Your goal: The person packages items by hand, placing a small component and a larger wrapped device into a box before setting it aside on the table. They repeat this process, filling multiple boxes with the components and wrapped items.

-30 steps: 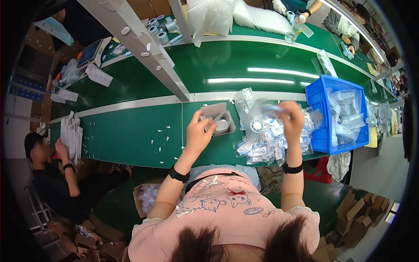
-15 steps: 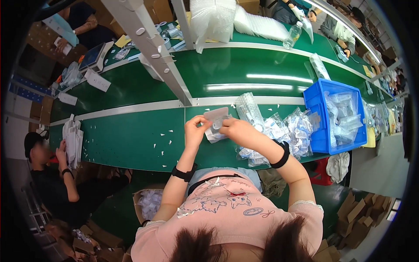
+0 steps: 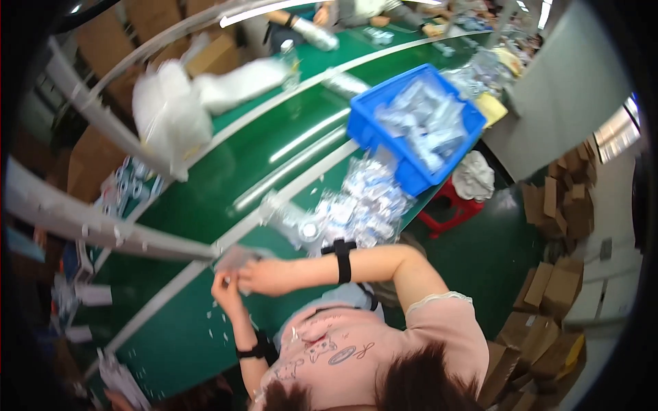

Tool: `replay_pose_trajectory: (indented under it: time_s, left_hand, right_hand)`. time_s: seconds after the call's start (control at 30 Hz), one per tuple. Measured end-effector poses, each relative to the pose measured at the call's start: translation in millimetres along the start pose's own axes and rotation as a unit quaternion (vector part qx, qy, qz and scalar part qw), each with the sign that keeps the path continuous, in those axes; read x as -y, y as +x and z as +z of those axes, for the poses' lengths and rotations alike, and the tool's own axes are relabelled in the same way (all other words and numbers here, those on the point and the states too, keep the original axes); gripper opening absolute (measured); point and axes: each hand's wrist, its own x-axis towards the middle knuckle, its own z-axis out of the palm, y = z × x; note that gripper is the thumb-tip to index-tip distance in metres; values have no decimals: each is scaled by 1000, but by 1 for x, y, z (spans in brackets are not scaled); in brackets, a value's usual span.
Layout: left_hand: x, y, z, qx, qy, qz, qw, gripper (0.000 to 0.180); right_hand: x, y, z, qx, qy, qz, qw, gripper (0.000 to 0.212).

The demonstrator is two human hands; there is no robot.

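Over the green workbench, both hands are close together at a small pale carton (image 3: 236, 256), which is blurred. The fingers of my left hand (image 3: 227, 286) are pinched at its near edge. My right hand (image 3: 269, 275) is closed at the carton's right side and partly hides it; its fingertips are hard to make out. To the right of the hands lie a clear bubble-wrap sleeve (image 3: 286, 218) and a heap of small clear bags (image 3: 363, 202) with white and blue contents.
A blue bin (image 3: 373, 127) of clear packages stands beyond the heap. White paper scraps (image 3: 218, 327) dot the bench. A metal post (image 3: 116, 229) rises at the left. A red stool (image 3: 449, 211) and cardboard boxes (image 3: 538, 342) are at the right. Other people sit across the bench.
The view has swung to the right, so bench and bin appear further left and tilted. Both hands stay together at the carton, with the right hand drawn nearer the left.
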Motion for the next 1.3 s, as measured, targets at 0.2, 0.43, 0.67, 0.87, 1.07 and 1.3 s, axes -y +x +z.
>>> replay_pose_trajectory:
  time_s: [0.2, 0.43, 0.67, 0.87, 1.07, 1.3]
  left_hand:
    - [6, -15, 11, -13, -63, 24, 998, 11]
    - [-2, -14, 11, -43, -93, -32, 994, 11]
    - [-1, -4, 20, -48, -79, -56, 994, 7]
    - [-52, -1, 26, -99, -225, -16, 969, 13]
    - [-31, 7, 3, -14, -160, -49, 986, 22]
    - [-4, -12, -3, 28, -152, -108, 982, 14]
  right_hand:
    - [-7, -23, 4, 37, -8, -58, 998, 32]
    - [-14, -27, -21, -150, 114, 10, 982, 66]
    - [-38, -38, 9, -118, 409, 166, 890, 85]
    - [-96, -19, 39, -48, 448, 238, 860, 87]
    - [-170, 70, -15, -225, 450, 292, 814, 83]
    - [-219, 123, 44, -296, 299, 275, 865, 79]
